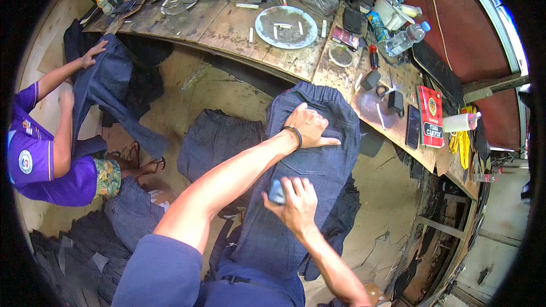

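Dark blue denim trousers [318,165] with a gathered waistband and a stitched back pocket are spread in front of me, from the table edge toward my lap. On their upper part, my left hand [310,127] presses the cloth with bent fingers, its thumb stretched to the right. Lower down, my right hand [296,202] is closed around a small light-blue block [277,192], held against or just above the denim. The block is slightly blurred, and I cannot tell its material. My left wrist carries a dark band.
Along the far side runs a wooden table [227,28] with a round plate [286,27] of white sticks, scissors [389,88], a phone [413,127] and a water bottle [408,38]. At left a person in purple [42,153] handles other denim trousers [114,74]. Dark garments [85,267] lie heaped below.
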`<state>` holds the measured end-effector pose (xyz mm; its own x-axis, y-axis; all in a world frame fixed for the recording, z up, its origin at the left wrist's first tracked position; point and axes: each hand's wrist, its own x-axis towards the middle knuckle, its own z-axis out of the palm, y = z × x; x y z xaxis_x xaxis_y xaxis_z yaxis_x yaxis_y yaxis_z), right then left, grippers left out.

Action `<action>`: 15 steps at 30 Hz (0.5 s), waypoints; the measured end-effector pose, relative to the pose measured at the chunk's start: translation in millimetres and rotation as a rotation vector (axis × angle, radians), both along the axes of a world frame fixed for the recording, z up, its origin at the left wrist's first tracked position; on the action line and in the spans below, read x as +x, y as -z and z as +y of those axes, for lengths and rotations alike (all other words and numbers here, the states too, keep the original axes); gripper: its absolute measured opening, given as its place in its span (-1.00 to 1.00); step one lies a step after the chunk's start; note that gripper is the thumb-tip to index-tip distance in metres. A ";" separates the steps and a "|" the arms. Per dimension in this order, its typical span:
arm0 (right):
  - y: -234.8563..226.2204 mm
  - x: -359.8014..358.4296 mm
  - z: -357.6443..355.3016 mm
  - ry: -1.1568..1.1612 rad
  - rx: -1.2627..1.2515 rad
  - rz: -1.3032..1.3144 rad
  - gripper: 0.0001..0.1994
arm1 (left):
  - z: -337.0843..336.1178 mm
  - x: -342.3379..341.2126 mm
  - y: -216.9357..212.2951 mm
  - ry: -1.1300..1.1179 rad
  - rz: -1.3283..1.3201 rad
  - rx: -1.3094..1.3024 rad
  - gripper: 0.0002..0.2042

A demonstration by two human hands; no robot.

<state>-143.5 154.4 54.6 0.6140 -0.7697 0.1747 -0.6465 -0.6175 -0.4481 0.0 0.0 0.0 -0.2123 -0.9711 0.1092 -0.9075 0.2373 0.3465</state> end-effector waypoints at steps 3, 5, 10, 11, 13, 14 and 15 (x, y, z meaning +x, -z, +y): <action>25.0 15.5 -25.3 0.044 -0.070 0.008 -0.48 | -4.2 -0.8 -0.6 -0.030 0.011 -0.008 -0.15; 30.2 5.6 7.6 0.105 0.004 0.017 -0.50 | -8.5 -0.5 5.6 -0.036 -0.008 -0.081 -0.15; -13.8 -30.5 96.2 -0.085 0.242 0.043 -0.57 | -12.1 0.3 -0.7 -0.041 0.000 -0.068 -0.17; -24.1 -36.7 90.8 -0.152 0.299 -0.001 -0.57 | -11.5 -0.9 -5.7 -0.033 -0.004 -0.070 -0.18; -9.2 -40.6 32.5 -0.217 0.189 0.020 -0.54 | -9.7 -1.1 -9.4 -0.042 -0.024 -0.070 -0.17; 12.4 -36.9 -16.4 -0.143 0.000 -0.023 -0.55 | -11.9 0.3 -6.5 -0.045 -0.031 -0.084 -0.16; 19.7 -34.2 -24.8 -0.061 -0.081 -0.058 -0.56 | -14.4 0.8 -2.8 -0.048 -0.036 -0.077 -0.16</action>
<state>-177.7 129.6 34.9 0.6462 -0.7132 0.2715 -0.5812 -0.6905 -0.4306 0.8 -14.4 2.8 -0.1704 -0.9694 0.1769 -0.9300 0.2176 0.2963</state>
